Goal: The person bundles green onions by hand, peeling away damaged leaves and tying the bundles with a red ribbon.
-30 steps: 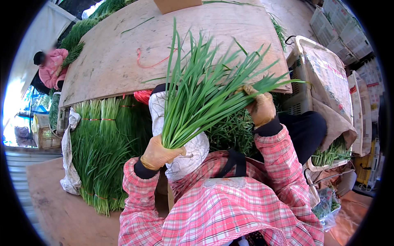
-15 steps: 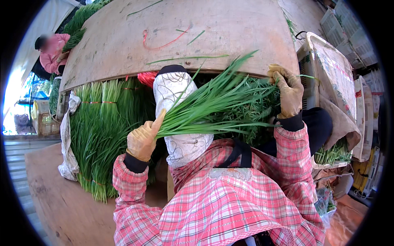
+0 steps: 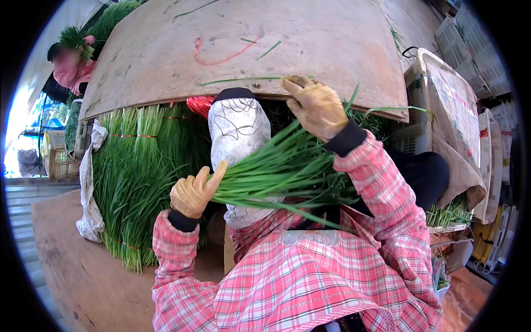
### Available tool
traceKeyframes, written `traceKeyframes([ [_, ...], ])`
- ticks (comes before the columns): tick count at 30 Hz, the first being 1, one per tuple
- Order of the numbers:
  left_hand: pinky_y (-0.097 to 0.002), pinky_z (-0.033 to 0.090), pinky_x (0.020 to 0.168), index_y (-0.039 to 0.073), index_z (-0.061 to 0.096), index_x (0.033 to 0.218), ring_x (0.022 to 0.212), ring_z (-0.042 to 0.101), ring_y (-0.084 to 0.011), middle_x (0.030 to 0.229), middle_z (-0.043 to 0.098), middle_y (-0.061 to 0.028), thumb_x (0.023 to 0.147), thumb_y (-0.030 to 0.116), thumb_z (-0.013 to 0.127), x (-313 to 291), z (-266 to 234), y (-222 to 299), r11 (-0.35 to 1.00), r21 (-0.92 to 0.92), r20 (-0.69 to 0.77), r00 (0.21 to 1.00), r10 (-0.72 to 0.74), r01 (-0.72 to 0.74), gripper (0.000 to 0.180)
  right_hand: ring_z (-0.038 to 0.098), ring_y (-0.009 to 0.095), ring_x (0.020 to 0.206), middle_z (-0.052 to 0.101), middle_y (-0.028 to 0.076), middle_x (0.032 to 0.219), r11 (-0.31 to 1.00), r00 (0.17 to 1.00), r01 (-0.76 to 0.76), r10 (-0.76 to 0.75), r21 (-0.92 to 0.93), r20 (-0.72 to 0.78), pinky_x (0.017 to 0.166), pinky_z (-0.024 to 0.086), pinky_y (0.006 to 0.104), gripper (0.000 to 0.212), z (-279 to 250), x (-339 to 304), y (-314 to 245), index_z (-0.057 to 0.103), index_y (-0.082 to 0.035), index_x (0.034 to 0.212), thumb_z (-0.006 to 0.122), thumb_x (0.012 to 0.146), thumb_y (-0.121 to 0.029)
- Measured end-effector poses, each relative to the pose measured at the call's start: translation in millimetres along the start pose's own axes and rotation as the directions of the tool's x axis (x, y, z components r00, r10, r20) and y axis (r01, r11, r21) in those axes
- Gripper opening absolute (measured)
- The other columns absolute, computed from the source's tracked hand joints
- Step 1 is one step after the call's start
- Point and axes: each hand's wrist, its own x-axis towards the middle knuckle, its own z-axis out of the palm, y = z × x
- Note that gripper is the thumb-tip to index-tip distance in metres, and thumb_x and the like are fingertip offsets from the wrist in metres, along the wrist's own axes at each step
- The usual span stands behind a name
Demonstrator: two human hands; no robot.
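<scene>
Loose bunch of long green leaves (image 3: 265,171): spread across white, black-lined leg cover (image 3: 240,119). Tan-gloved left hand (image 3: 191,195): grip closed round bunch's left end. Tan-gloved right hand (image 3: 318,108): over leaves, near edge of broad wooden table (image 3: 160,72); cannot tell whether grip holds anything. Thin red cord (image 3: 224,63) on table. Tied green bundles (image 3: 130,182) farther left.

A produce-packing shed, by the look of it: tied bundles of long green leaves (image 3: 135,171) at left, a loose bunch (image 3: 265,180) at centre, a plain wooden worktable (image 3: 332,50) across the top, pale plastic crates (image 3: 462,47) stacked at upper right, and a co-worker (image 3: 74,77) with greens (image 3: 76,40) beside light sheeting (image 3: 69,29) at upper left.
</scene>
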Motion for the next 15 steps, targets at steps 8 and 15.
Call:
traceKeyframes([
  [8, -0.0267, 0.036, 0.05, 0.024, 0.06, 0.112, 0.058, 0.044, -0.0101, 0.094, 0.056, 0.0091, 0.072, 0.009, 0.06, -10, -10, -5, 1.0, -0.015, -0.1, 0.995, -0.023, 0.021, 0.043, 0.058, 0.032, 0.093, 0.061, 0.014, 0.099, 0.979, 0.995, 0.0, 0.022, -0.205, 0.102, 0.08, 0.045, 0.0402, 0.029, 92, 67, 14, 0.061, -0.008, 0.101, 0.063, 0.075, -0.02],
  [15, -0.025, 0.033, 0.049, 0.025, 0.059, 0.111, 0.055, 0.04, -0.0097, 0.093, 0.058, 0.0095, 0.073, 0.01, 0.061, -22, -14, -17, 0.986, -0.099, -0.067, 0.987, -0.144, 0.137, 0.041, 0.061, 0.032, 0.068, 0.06, 0.014, 0.07, 0.982, 0.921, 0.169, -0.128, -0.082, 0.369, 0.057, 0.048, 0.0428, 0.01, 56, 3, 23, 0.063, -0.007, 0.067, 0.061, 0.065, -0.017],
])
